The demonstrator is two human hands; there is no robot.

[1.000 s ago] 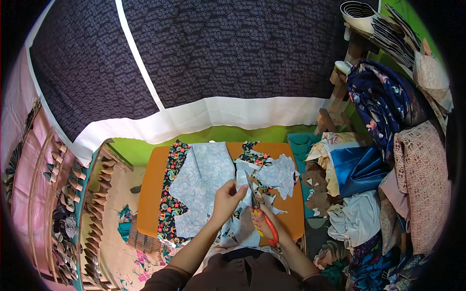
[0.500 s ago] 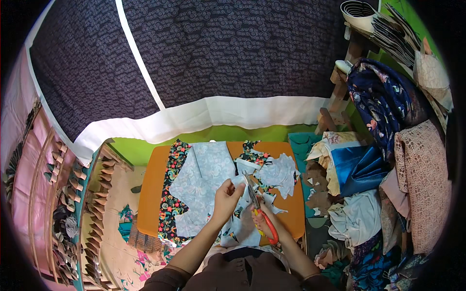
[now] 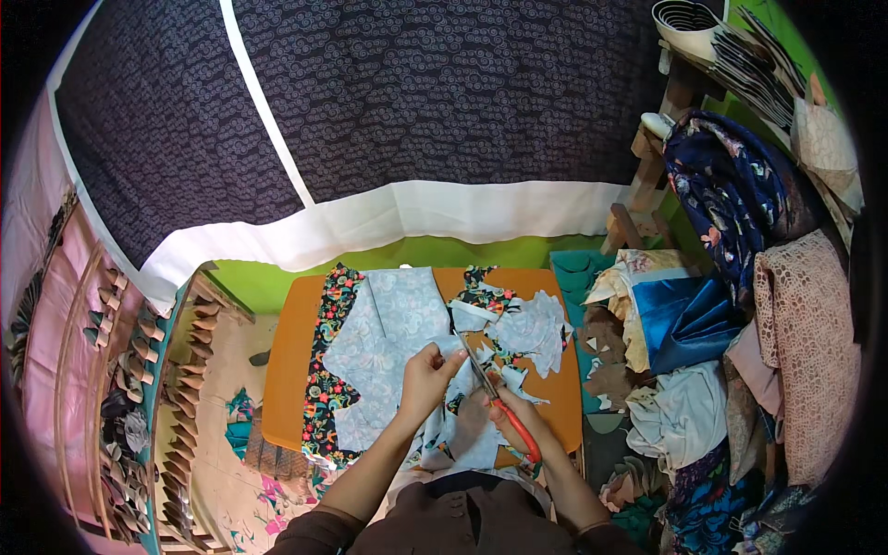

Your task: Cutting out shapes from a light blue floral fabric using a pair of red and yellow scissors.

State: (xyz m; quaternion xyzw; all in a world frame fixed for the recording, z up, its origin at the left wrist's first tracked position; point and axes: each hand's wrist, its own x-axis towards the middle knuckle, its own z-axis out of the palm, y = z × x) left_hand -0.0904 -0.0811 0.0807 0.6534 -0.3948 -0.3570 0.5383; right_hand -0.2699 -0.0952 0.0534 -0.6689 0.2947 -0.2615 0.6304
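Scissors (image 3: 493, 393) in the right hand (image 3: 531, 418), a pale cloth piece (image 3: 450, 344) in the left hand (image 3: 426, 381), all over the middle of the worktop (image 3: 285, 379).
From my distant post I see the left hand pinching the piece between thumb and fingers, while the right hand wraps the red handles; the blades slant toward the far edge just beside the piece, and I cannot tell whether they touch it. A large pale cloth (image 3: 407, 310) lies left of centre, dark floral fabric (image 3: 331, 333) showing along its left side. Pale scraps (image 3: 535, 335) lie near the right edge, a dark floral scrap (image 3: 488, 297) near the far edge.
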